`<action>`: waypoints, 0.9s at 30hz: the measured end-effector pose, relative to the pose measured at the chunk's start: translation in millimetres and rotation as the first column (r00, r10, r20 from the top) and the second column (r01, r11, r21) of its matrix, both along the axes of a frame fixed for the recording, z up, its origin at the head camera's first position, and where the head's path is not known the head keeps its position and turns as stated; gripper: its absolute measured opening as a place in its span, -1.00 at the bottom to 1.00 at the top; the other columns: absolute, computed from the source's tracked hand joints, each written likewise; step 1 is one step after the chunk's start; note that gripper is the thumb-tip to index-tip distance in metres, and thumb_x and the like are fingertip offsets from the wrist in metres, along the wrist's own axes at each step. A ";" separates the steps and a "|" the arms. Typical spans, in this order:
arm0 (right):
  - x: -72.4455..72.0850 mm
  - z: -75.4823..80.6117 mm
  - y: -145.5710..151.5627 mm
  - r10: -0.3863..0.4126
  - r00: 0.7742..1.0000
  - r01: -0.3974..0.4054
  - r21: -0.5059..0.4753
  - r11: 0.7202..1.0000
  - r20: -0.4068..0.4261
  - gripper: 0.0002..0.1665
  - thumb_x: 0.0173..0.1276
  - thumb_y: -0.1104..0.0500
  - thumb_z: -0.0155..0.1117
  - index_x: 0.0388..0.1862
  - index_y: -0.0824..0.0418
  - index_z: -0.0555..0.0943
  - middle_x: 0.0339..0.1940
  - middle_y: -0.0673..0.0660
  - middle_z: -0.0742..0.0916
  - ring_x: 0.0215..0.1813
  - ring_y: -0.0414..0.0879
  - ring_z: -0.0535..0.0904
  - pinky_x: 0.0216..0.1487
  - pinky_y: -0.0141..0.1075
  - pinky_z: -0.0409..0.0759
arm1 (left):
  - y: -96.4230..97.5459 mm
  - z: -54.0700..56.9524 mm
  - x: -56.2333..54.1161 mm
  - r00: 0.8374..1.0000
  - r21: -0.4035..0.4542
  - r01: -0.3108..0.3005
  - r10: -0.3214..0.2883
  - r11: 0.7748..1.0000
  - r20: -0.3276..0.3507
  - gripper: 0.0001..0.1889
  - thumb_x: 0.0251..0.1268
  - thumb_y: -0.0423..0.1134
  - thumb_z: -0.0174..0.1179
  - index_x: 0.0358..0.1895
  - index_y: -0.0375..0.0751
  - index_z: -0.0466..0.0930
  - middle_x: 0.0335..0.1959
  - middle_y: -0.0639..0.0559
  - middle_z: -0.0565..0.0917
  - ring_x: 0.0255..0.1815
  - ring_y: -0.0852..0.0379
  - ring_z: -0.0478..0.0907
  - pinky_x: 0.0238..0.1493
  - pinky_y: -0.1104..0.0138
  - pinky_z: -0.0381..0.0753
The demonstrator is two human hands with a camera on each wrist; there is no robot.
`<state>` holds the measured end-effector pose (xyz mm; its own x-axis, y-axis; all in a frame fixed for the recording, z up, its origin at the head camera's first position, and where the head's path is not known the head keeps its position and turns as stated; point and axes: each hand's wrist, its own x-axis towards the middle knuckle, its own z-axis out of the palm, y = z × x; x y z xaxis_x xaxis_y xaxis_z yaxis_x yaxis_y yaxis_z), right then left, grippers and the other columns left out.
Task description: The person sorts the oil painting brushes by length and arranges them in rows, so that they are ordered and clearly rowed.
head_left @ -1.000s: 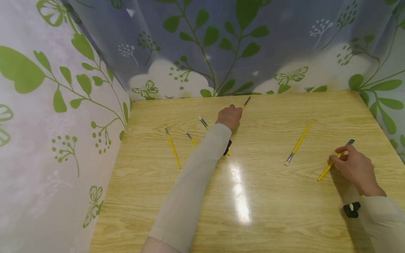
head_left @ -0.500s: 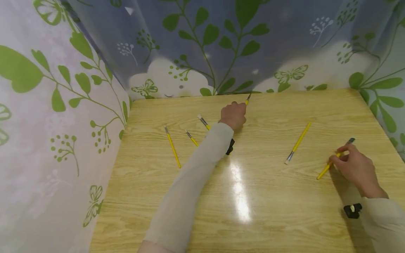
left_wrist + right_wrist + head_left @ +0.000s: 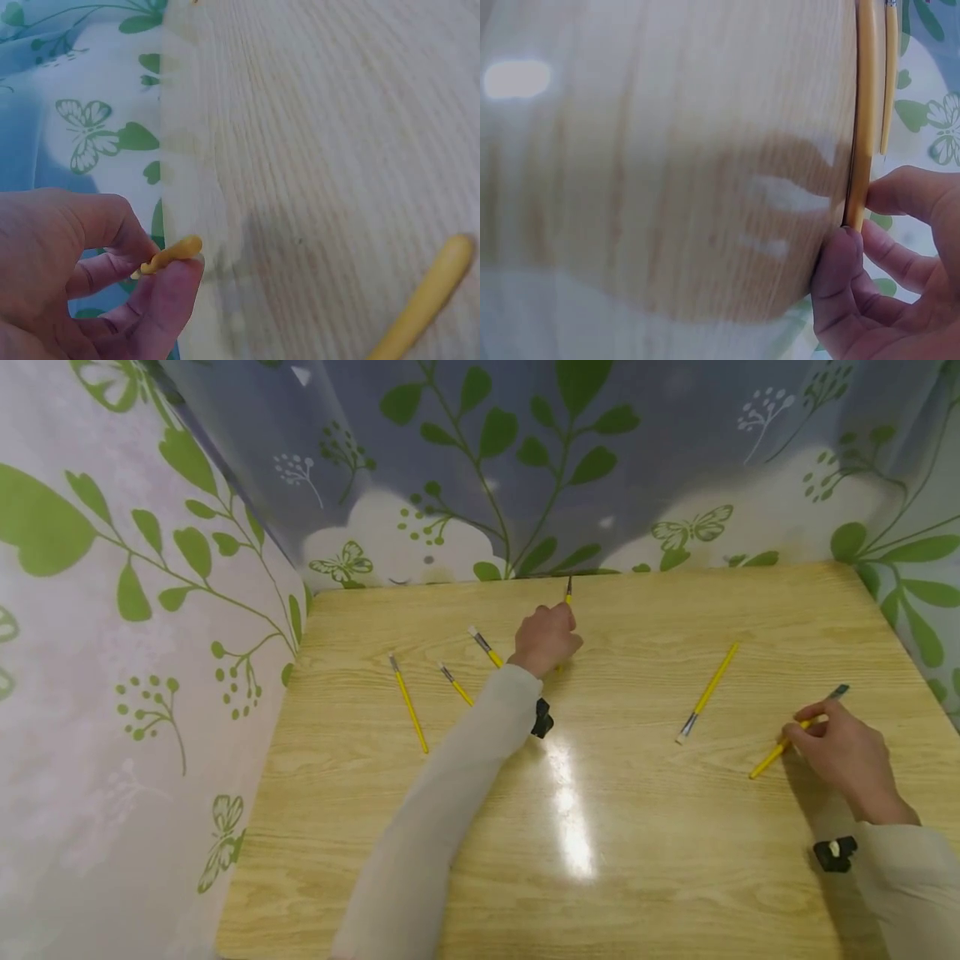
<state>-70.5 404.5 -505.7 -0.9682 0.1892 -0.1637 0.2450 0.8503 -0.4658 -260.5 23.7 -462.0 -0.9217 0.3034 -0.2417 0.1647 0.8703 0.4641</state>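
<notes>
Left hand (image 3: 546, 637): grasping, with the far brush (image 3: 568, 598) pinched between thumb and fingers; we find this piece at the far edge of the table (image 3: 637, 827), its dark tip pointing away from the person towards the patterned cloth (image 3: 675, 460) and its long axis running nearly straight out from the grip. In the left wrist view we see the handle's rounded end stand just clear of the pinch; whether the brush touches the wood we cannot tell. Right hand (image 3: 843, 752): likewise grasping, thumb and fingertips on the right brush (image 3: 768, 760), which slants with its dark bristles to the far right and its handle end towards the near left. Between the hands we list one loose brush (image 3: 707, 693), lying on the table, leaning the same way as the right brush but more steeply, pale bristles towards the person. We judge this the relation that counts: it lies nearer the right hand, yet its bristles face opposite to both held pieces. To the left we enter three more, all bristles away: the leftmost brush (image 3: 408, 703), wholly visible; the middle brush (image 3: 457, 685) and the wide brush (image 3: 487, 648), both partly covered by the left sleeve (image 3: 457, 785).
</notes>
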 end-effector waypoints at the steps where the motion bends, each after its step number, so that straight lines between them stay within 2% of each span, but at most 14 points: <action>1: 0.2 -0.1 0.1 -0.002 1.000 0.002 -0.002 1.000 0.002 -0.50 0.67 0.04 0.18 0.22 0.48 0.50 0.00 0.62 0.73 -0.26 0.19 0.68 -0.37 -0.27 0.45 | -0.7 -0.2 2.8 1.000 0.010 -0.008 0.008 1.000 0.001 -0.72 0.63 -0.17 0.21 0.26 -0.10 0.64 0.24 -0.06 0.67 0.08 -0.02 0.65 0.04 0.16 0.69; 11: 0.5 -1.4 1.9 -0.017 1.000 0.017 -0.019 1.000 0.026 -0.46 0.68 0.01 0.17 0.27 0.48 0.49 0.06 0.63 0.72 -0.23 0.19 0.68 -0.38 -0.28 0.46 | 1.2 -13.3 24.1 0.999 0.055 -0.037 0.037 0.998 0.011 -0.77 0.63 -0.18 0.26 0.19 -0.12 0.64 0.17 -0.06 0.66 0.10 -0.07 0.62 0.13 0.16 0.65; 17: 1.2 -1.3 0.1 -0.024 1.000 0.024 -0.010 1.000 0.011 -0.48 0.67 0.02 0.19 0.24 0.47 0.53 0.05 0.62 0.73 -0.20 0.22 0.69 -0.36 -0.29 0.45 | 7.1 -24.0 27.9 0.998 0.054 -0.041 0.039 0.998 0.046 -0.80 0.61 -0.22 0.24 0.15 -0.14 0.65 0.11 -0.06 0.65 0.07 -0.05 0.62 0.07 0.20 0.66; 19: 0.7 -0.8 -0.5 -0.020 1.000 0.020 -0.008 1.000 0.005 -0.49 0.66 0.02 0.20 0.23 0.47 0.54 0.03 0.61 0.74 -0.24 0.18 0.69 -0.36 -0.27 0.45 | 8.9 -34.2 24.0 0.997 0.053 -0.043 0.040 0.998 0.062 -0.82 0.58 -0.22 0.25 0.12 -0.11 0.65 0.08 -0.04 0.64 0.02 -0.04 0.61 0.01 0.21 0.65; 22: -0.8 -0.8 -1.4 -0.008 1.000 0.008 0.001 1.000 -0.016 -0.50 0.65 0.03 0.21 0.20 0.48 0.57 -0.01 0.59 0.76 -0.29 0.11 0.67 -0.33 -0.22 0.43 | 12.7 -58.3 13.0 0.996 0.048 -0.051 0.048 0.998 0.069 -0.84 0.54 -0.22 0.23 0.08 -0.03 0.63 0.03 0.01 0.60 -0.08 -0.02 0.57 -0.10 0.24 0.62; 23: -1.4 -0.7 -1.5 -0.004 1.000 0.004 0.002 1.000 -0.022 -0.50 0.64 0.04 0.22 0.20 0.48 0.58 -0.02 0.59 0.76 -0.29 0.12 0.68 -0.31 -0.19 0.43 | 13.1 -60.6 12.5 0.996 0.045 -0.051 0.048 0.998 0.072 -0.84 0.54 -0.22 0.22 0.08 -0.03 0.62 0.04 0.00 0.59 -0.09 -0.02 0.57 -0.11 0.24 0.62; 25: -3.1 -0.6 -1.6 0.005 0.999 -0.005 0.003 1.000 -0.038 -0.51 0.62 0.06 0.23 0.19 0.49 0.59 -0.04 0.58 0.78 -0.31 0.09 0.68 -0.29 -0.17 0.42 | 13.2 -58.7 16.3 0.996 0.048 -0.056 0.053 0.997 0.066 -0.83 0.54 -0.25 0.20 0.09 -0.04 0.61 0.06 -0.02 0.58 -0.10 -0.03 0.56 -0.12 0.25 0.63; 27: -4.7 0.6 -2.2 0.003 0.999 -0.003 -0.003 1.000 -0.035 -0.52 0.59 0.09 0.24 0.20 0.51 0.59 -0.06 0.57 0.78 -0.36 0.03 0.68 -0.31 -0.21 0.44 | 11.9 -48.0 25.0 0.997 0.052 -0.053 0.050 0.997 0.056 -0.82 0.56 -0.29 0.19 0.11 -0.08 0.60 0.08 -0.05 0.57 -0.11 -0.04 0.55 -0.13 0.24 0.63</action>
